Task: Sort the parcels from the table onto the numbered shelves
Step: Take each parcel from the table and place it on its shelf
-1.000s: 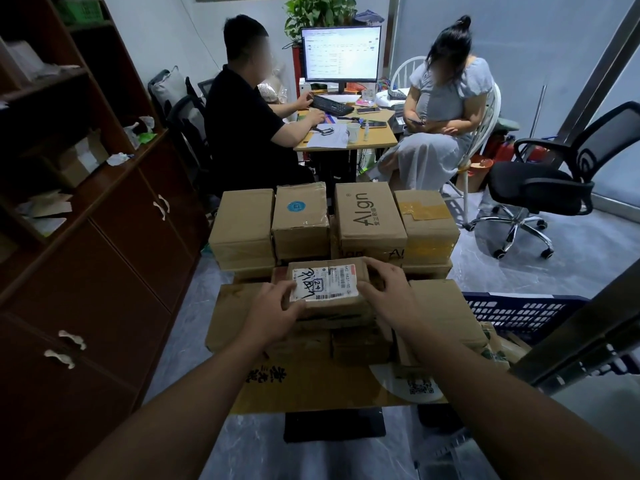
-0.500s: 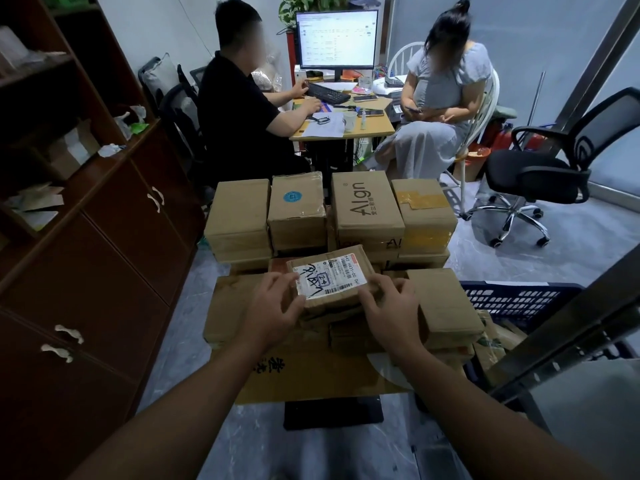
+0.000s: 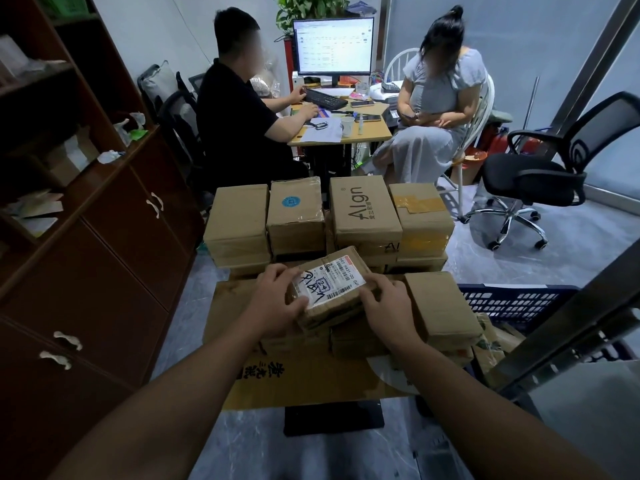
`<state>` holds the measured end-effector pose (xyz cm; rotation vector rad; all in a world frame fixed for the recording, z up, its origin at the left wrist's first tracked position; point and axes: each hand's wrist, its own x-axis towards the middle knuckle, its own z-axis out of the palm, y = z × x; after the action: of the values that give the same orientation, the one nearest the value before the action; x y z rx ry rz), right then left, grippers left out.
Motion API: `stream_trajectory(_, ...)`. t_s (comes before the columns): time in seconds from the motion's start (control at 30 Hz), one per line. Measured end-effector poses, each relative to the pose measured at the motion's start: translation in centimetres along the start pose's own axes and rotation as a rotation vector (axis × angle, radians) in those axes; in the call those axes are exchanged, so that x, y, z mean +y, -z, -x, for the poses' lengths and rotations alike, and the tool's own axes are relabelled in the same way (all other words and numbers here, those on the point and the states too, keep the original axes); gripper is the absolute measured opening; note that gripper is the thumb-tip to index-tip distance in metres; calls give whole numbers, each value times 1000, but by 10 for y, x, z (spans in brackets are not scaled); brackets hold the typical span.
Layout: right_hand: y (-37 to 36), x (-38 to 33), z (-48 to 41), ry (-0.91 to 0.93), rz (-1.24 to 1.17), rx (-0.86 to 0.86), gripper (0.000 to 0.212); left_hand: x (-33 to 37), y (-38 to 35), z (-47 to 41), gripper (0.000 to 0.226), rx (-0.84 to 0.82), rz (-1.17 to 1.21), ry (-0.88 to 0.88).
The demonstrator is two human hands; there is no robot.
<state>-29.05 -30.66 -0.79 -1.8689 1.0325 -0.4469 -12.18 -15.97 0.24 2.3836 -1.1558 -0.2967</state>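
Fingers (image 3: 275, 271) of the left hand (image 3: 277, 303) are curled over the left end of a small brown parcel (image 3: 341, 259), with the thumb laid on a corner of its white shipping label (image 3: 332, 282). Fingers of the right hand (image 3: 388, 313) are curled over the right end. The parcel is gripped between both hands, label up and tilted with the far end raised. The label carries a barcode, handwritten black marks and a boxed "24". Whether the underside touches the cartons below cannot be told.

Directly beneath the fingers lie lower brown cartons (image 3: 356, 341) on a flattened cardboard sheet (image 3: 311, 379) printed with black characters. The sheet covers the table (image 3: 332, 419), of which only the dark base shows.

Just right of the right fingers, a plain carton (image 3: 443, 306) tops a short stack.

Beyond the fingers stands a row of four cartons side by side: a plain box (image 3: 239, 216), a blue-sticker box (image 3: 296, 213), an "Align" box (image 3: 363, 213) and a yellow-taped box (image 3: 420, 213).

Farther right are a blue plastic crate (image 3: 512, 303) and a slanting metal rack upright (image 3: 571, 327).

To the left is a dark wooden cabinet (image 3: 104, 237) with doors below and open shelves holding papers above.

Beyond the row, on a grey floor (image 3: 519, 247), a desk (image 3: 346, 131) bears a monitor (image 3: 334, 46) and keyboard (image 3: 323, 98). A person in black (image 3: 242, 126) and a person in a pale dress (image 3: 436, 116) sit at it. A black office chair (image 3: 540, 174) stands to the right.
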Motion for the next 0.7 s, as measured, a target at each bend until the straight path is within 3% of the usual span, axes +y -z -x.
stream_trajectory(0.17, -9, 4, 9, -16, -106, -12, 54, -2, -5, 9, 46, 40, 99, -14)
stream_trajectory(0.3, -17, 11, 19, -45, -195, 67, 40, 0, -9, 13, 41, 60, 150, -39)
stream_trajectory(0.4, -19, 12, 21, -94, -322, 14, 41, -2, -14, 14, 47, 44, 172, -56)
stream_trajectory(0.53, -23, 9, 24, -215, -460, -107, 67, 0, -21, 16, 54, 39, 239, -48)
stream_trajectory(0.7, -24, 4, 18, -257, -576, -103, 71, -2, -23, 16, 69, 35, 294, -90)
